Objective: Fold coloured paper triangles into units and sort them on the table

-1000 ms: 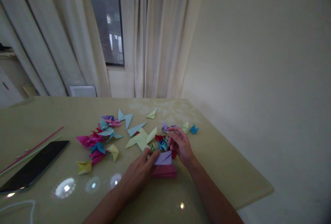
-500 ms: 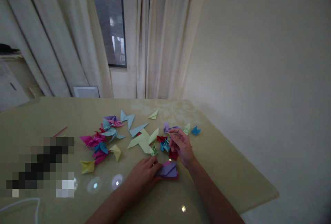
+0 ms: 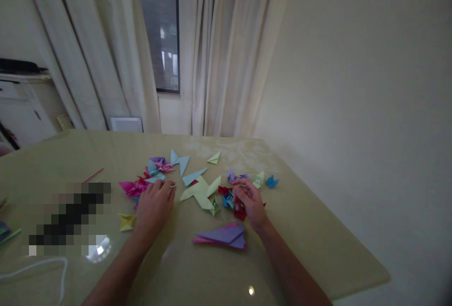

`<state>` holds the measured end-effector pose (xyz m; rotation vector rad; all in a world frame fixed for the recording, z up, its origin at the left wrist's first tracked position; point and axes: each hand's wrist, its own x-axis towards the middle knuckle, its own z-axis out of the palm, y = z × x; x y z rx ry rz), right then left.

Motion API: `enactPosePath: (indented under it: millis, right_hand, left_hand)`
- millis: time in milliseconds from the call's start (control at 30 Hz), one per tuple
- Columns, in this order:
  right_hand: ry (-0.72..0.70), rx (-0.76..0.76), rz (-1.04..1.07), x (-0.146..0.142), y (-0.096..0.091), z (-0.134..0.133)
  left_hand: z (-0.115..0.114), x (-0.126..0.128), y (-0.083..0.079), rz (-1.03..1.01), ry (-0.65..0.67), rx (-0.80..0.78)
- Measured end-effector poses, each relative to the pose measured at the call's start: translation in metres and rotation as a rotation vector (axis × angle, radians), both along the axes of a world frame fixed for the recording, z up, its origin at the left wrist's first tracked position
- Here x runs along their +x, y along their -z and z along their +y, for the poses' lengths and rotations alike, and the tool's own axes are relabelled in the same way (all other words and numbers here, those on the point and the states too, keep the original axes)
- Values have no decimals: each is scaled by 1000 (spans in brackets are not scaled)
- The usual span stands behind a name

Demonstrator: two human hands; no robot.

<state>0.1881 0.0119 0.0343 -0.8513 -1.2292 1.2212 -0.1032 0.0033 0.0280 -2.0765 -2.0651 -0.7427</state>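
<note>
My left hand lies over the pile of pink and blue folded paper shapes on the left, fingers curled onto a pale green piece; what it grips is hard to make out. My right hand rests curled on small red and blue origami pieces in the middle of the table. A folded purple paper on a pink one lies flat in front of me, between my arms, untouched. A light green pinwheel shape lies between my two hands.
The table has a glossy yellowish cover and ends close on the right. Loose origami pieces lie near the far right. A blurred dark flat thing and a white cable are at the left. Curtains and a window stand behind.
My left hand let go of the purple folded paper and moved left to the pink and blue pile. The purple and pink papers now lie flat. The view shifted slightly.
</note>
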Motion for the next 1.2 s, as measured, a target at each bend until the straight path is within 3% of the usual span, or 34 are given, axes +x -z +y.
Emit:
enactPosePath:
  millis: [67, 133, 300, 400, 467, 600, 733, 867, 1067, 1200]
  right_hand:
    - [-6, 2, -13, -1, 0, -1]
    - [-14, 5, -25, -2, -1, -2]
    - [-20, 23, -47, -4, -2, -3]
    - [-25, 24, -49, -3, -2, -3]
    - [-31, 26, -64, -2, 0, -3]
    - [-34, 52, -141, -2, 5, -2]
    - [-6, 218, -311, -5, 8, -6]
    - [-60, 327, -495, -8, 6, -11]
    - [-90, 269, -405, -6, 10, -10]
    - [-66, 353, -454, -7, 12, -12]
  left_hand:
    - [4, -17, 7, 120, -161, -25]
    - [5, -25, 13, 149, -210, -76]
    - [7, -26, 18, 137, -163, -130]
    - [11, -25, 15, 104, -144, -30]
    - [13, -22, 13, 3, -56, 87]
    - [9, -1, 8, -368, 272, 250]
    - [-8, 37, 7, -642, 417, 234]
    - [-24, 64, 10, -764, 577, 127]
    - [-28, 67, 11, -788, 625, 111]
    - [-28, 64, 7, -782, 611, 127]
